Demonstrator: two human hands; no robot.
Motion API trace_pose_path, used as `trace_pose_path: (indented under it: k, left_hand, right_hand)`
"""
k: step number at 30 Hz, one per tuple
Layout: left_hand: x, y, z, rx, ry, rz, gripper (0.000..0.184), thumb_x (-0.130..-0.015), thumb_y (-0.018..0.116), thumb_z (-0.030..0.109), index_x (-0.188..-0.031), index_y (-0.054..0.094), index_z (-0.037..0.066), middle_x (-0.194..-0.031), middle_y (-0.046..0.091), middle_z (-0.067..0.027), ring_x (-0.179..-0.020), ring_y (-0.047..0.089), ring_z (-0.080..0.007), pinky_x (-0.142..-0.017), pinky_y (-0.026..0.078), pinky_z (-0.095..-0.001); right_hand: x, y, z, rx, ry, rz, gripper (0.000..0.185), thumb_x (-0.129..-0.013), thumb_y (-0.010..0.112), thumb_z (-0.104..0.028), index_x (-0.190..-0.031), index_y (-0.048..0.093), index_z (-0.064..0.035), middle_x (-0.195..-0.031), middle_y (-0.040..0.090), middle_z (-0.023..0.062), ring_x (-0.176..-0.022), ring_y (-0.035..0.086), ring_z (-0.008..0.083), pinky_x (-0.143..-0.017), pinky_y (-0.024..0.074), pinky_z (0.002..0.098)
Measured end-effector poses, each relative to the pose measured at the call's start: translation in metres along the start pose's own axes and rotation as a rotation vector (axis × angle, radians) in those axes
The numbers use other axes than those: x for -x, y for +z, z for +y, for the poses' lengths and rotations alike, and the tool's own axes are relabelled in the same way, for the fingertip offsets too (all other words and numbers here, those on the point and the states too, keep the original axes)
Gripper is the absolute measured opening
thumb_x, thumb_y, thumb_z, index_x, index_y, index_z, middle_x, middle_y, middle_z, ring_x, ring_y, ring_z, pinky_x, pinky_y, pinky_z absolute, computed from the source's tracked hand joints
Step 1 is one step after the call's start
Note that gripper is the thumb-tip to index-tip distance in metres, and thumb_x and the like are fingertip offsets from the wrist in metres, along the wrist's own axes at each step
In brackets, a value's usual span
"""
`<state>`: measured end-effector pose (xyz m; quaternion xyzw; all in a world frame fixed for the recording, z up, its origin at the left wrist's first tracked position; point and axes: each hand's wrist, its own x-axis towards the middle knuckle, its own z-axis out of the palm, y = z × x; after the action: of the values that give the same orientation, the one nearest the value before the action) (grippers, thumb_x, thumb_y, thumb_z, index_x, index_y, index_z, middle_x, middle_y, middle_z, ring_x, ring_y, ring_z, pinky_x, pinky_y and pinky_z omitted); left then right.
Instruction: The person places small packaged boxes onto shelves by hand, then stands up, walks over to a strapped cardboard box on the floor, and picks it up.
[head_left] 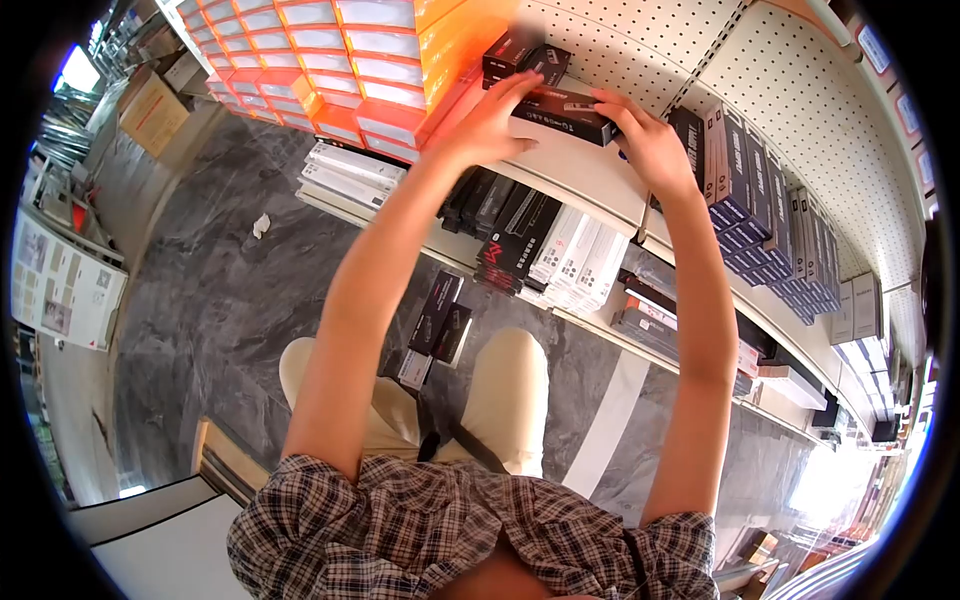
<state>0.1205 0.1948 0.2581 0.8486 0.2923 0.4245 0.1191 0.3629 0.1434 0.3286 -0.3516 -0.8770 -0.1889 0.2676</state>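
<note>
A long black box with white print (pixel 565 117) lies on the upper shelf between my hands. My left hand (pixel 490 125) is at its left end, fingers stretched out and thumb apart below. At the right end, my right hand (pixel 650 145) has its fingertips over the box's top edge and its thumb near the front corner. More small black boxes (pixel 508 52) stand behind, against the pegboard. How firmly either hand presses on the box is partly hidden.
Orange drawer units (pixel 330 60) rise at the left. Stacked dark boxes (pixel 745 190) fill the shelf on the right. Black and white boxes (pixel 580 255) sit on the lower shelf. Several boxes (pixel 436 312) lie on the floor before my knees. A pegboard (pixel 800 80) backs the shelving.
</note>
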Motion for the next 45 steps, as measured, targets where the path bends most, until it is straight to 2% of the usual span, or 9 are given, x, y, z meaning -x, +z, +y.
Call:
trace_pose_path:
  k: [2,5,12,15,21,28,36,42,45]
  left_hand:
    - [-0.006,-0.012,-0.002,0.369,-0.281,-0.228,0.074,-0.067,0.077,0.020,-0.129,0.041,0.002,-0.124,0.050,-0.0149,-0.111,0.051,-0.0232,-0.097,0.038,-0.0326]
    - [-0.017,-0.019,-0.008,0.198,-0.395,-0.466,0.073,-0.068,0.077,0.027,-0.128,0.043,0.002,-0.120,0.052,-0.0157,-0.107,0.053,-0.0227,-0.091,0.042,-0.0318]
    - [-0.021,-0.008,-0.026,0.329,-0.287,-0.193,0.064,-0.066,0.080,0.032,-0.114,0.049,0.003,-0.112,0.056,-0.0133,-0.101,0.055,-0.0220,-0.088,0.043,-0.0322]
    - [-0.048,-0.003,-0.008,-0.084,-0.353,0.120,0.056,-0.064,0.079,0.033,-0.102,0.051,0.003,-0.097,0.055,-0.0176,-0.089,0.055,-0.0281,-0.080,0.045,-0.0364]
    - [-0.087,0.041,0.008,-0.812,-0.542,-0.028,0.050,-0.071,0.070,0.038,-0.104,0.056,0.004,-0.114,0.044,-0.0155,-0.098,0.052,-0.0294,-0.075,0.050,-0.0384]
    - [-0.094,0.042,-0.029,-0.723,-0.250,-0.193,0.035,-0.077,0.066,0.028,-0.101,0.057,0.005,-0.102,0.052,-0.0118,-0.093,0.054,-0.0312,-0.074,0.052,-0.0407]
    - [-0.099,0.044,-0.038,-0.665,-0.340,-0.241,0.038,-0.080,0.064,0.029,-0.108,0.055,0.004,-0.111,0.049,-0.0185,-0.095,0.052,-0.0373,-0.080,0.049,-0.0423]
    - [-0.025,0.017,-0.013,-0.337,-0.077,0.385,0.024,-0.066,0.053,-0.006,-0.089,0.058,0.003,-0.095,0.054,-0.0142,-0.087,0.054,-0.0343,-0.076,0.046,-0.0403]
    - [0.036,0.005,0.012,-0.244,-0.077,0.241,0.023,-0.064,0.052,-0.009,-0.082,0.056,0.004,-0.084,0.054,-0.0118,-0.084,0.054,-0.0310,-0.072,0.045,-0.0407]
  right_hand:
    - [0.005,-0.007,0.001,0.011,0.055,-0.058,0.034,-0.075,0.058,-0.004,-0.108,0.053,-0.0111,-0.121,0.055,0.0009,-0.095,0.060,0.0255,-0.076,0.0528,0.0333]
    - [0.010,0.003,0.005,0.019,0.143,-0.019,0.037,-0.073,0.060,-0.003,-0.108,0.055,-0.0126,-0.120,0.056,0.0005,-0.094,0.060,0.0244,-0.077,0.0528,0.0319]
    - [0.021,0.031,0.021,0.055,0.141,0.166,0.046,-0.072,0.061,-0.004,-0.116,0.050,-0.0132,-0.126,0.051,0.0047,-0.087,0.063,0.0252,-0.067,0.0538,0.0340]
    - [0.012,0.019,-0.017,0.109,0.900,0.119,0.061,-0.080,0.058,-0.014,-0.133,0.028,-0.0148,-0.133,0.035,0.0179,-0.070,0.063,0.0317,-0.051,0.0522,0.0392]
    - [0.045,0.031,-0.098,-0.121,0.707,0.279,0.047,-0.080,0.055,-0.008,-0.124,0.040,-0.0081,-0.107,0.057,0.0155,-0.069,0.063,0.0311,-0.055,0.0518,0.0375]
    - [0.068,0.027,-0.125,-0.302,0.756,0.310,0.037,-0.081,0.053,-0.003,-0.118,0.049,-0.0067,-0.101,0.062,0.0126,-0.068,0.063,0.0285,-0.058,0.0517,0.0350]
    - [0.077,0.022,-0.137,-0.362,0.768,0.298,0.037,-0.081,0.055,-0.002,-0.117,0.050,-0.0068,-0.098,0.063,0.0101,-0.066,0.063,0.0264,-0.057,0.0504,0.0337]
    - [0.068,0.045,-0.141,-0.552,0.794,0.299,0.031,-0.078,0.055,0.000,-0.109,0.055,-0.0040,-0.096,0.062,0.0147,-0.080,0.062,0.0304,-0.071,0.0496,0.0360]
    - [0.050,0.081,-0.081,-0.683,0.895,0.270,0.035,-0.077,0.053,0.002,-0.111,0.055,-0.0006,-0.098,0.063,0.0122,-0.076,0.062,0.0185,-0.066,0.0484,0.0306]
